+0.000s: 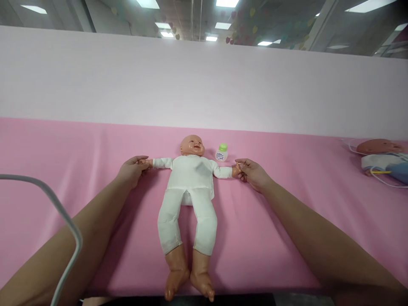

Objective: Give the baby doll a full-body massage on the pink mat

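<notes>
A baby doll (193,178) with a white cloth body lies on its back, its arms stretched out to both sides and its feet at the near edge. My left hand (132,170) is closed on the doll's hand at the left. On the right, my right hand (253,173) pinches the doll's other hand between thumb and fingers. A small clear bottle (221,154) with a green cap stands beside the doll's head, between the head and my right hand.
The pink-covered table (306,170) runs up to a white wall (204,85). A second doll (379,146) with cloth and white strings lies at the far right. A grey-white cable (68,221) curves across the left foreground.
</notes>
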